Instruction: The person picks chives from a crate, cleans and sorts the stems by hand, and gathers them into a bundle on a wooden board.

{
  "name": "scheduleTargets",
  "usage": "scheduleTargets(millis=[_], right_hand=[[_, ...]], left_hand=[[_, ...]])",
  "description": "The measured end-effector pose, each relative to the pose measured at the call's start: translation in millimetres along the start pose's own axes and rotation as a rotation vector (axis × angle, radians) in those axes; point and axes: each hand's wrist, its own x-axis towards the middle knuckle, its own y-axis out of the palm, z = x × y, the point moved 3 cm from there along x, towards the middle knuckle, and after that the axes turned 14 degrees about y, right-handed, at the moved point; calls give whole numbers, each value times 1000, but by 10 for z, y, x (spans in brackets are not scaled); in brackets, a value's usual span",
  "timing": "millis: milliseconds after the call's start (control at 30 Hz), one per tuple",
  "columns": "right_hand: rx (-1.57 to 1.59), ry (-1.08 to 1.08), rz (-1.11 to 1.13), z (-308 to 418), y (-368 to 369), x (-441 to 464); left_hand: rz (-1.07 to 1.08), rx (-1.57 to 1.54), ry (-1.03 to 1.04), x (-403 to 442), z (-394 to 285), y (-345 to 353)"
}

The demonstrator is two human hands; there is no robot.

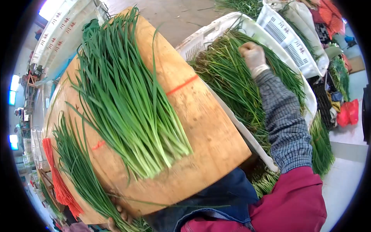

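Right hand (253,56) fisted over green stalks (234,77) in white crate (194,47); left hand (120,215) clamped round smaller bunch (79,170).

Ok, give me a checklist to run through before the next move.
1. Large bundle on the board, stem ends inside the near edge: ok.
2. Its stem ends level: not ok, slightly staggered.
3. Red strip showing on both sides of it: ok; none crosses over the top.
4. Left hand at the smaller bundle's stem end: ok.
5. Right hand over the greens in the white crate: ok; stems gripped: cannot tell.
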Motion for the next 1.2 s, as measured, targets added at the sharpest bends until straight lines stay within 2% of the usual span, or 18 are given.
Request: scheduleTargets(millis=[67,133,200,300,367,400,467,500,567,600,667,767,867,967,1067,1100,1167,1200], right_hand=[[441,69,152,127,-445,-86],[615,185,167,431,-827,-361],[527,131,83,621,-1105,-549],[498,86,160,394,-1062,-513],[292,191,131,338,-921,-732],[196,212,131,-28,-726,-566],[-105,140,42,-349,-480,-612],[-255,251,132,-416,-364,-669],[-441,109,86,-597,-92,-775],[-534,146,127,-638,7,-824],[-667,100,151,-738,216,-900],[-672,48,180,-876,466,-913],[-743,148,179,-892,546,-905],[-650,203,178,-895,492,-873],[-335,151,90,-918,319,-832],[-318,139,30,-917,229,-813],[-164,244,82,-1018,96,-759],[-114,262,72,-1063,59,-706]], left_hand=[[77,6,7,81,-16,-32],[152,-85,121,114,44,398],[215,-140,178,78,16,490],[241,-159,188,85,51,423],[267,-132,194,80,48,415],[281,-118,196,92,48,413],[295,-138,182,100,48,386],[300,-147,176,100,54,376],[243,-127,186,87,55,368],[215,-113,192,83,59,359],[242,-140,139,110,61,203],[271,-195,56,85,57,28],[317,-188,68,94,52,53],[334,-50,44,139,17,-221],[347,71,20,169,-2,-465],[260,121,43,152,8,-442],[87,219,90,103,29,-397],[159,103,84,101,37,-266]])
